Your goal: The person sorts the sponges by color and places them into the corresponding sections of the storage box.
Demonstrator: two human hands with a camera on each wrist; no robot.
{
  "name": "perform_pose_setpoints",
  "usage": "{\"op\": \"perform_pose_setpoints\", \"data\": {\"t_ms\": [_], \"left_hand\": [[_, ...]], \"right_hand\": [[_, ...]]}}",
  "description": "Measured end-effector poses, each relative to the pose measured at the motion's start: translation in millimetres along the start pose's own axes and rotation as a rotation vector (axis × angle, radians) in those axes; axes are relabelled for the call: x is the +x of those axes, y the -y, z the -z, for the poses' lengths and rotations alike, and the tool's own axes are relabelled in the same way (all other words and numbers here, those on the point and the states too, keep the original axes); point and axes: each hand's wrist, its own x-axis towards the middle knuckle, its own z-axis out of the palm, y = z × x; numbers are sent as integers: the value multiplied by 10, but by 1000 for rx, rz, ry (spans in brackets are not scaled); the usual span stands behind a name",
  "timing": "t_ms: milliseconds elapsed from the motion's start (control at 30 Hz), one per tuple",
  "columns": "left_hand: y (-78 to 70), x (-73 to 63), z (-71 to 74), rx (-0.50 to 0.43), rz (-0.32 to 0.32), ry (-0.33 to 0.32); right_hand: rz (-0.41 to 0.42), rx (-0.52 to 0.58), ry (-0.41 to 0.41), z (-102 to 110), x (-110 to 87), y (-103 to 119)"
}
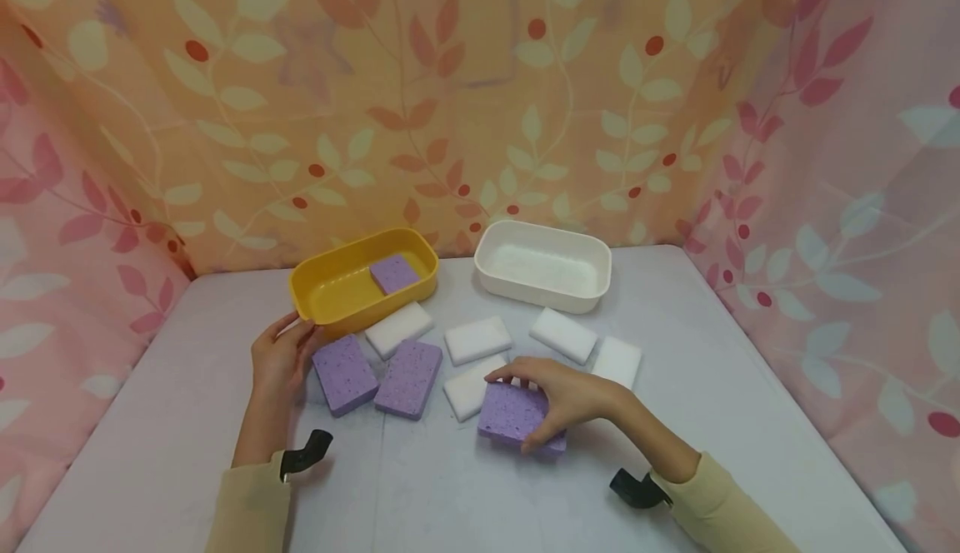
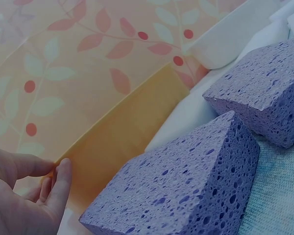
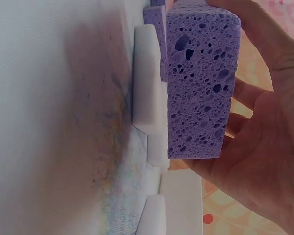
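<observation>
My right hand (image 1: 566, 393) grips a purple sponge (image 1: 513, 414) by its long sides, thumb at the front and fingers behind; in the right wrist view the sponge (image 3: 202, 83) is held above the table. With thumb and fingertips my left hand (image 1: 281, 357) pinches the near left rim of the yellow tub (image 1: 352, 316). One purple sponge (image 1: 393, 274) lies inside that tub. Close by the left hand, two more purple sponges (image 1: 345, 376) lie side by side, their pitted surfaces large in the left wrist view.
A white tub (image 1: 543, 295) stands at the back, right of the yellow one. Several white foam blocks (image 1: 477, 341) lie scattered in front of both tubs, one (image 1: 468, 391) partly behind the held sponge. Patterned curtains (image 1: 450, 103) enclose the table (image 1: 420, 486) at the back and sides.
</observation>
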Motion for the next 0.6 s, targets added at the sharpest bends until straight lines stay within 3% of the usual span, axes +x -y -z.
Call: {"op": "perform_pose_setpoints", "data": {"t_ms": [300,600], "left_hand": [[14,-8,-5,-15,-21,2],[12,-18,-13,13,-20,-6]], "right_hand": [[36,-24,-48,35,115,-3],[-11,-43,-68,87,254,53]]}}
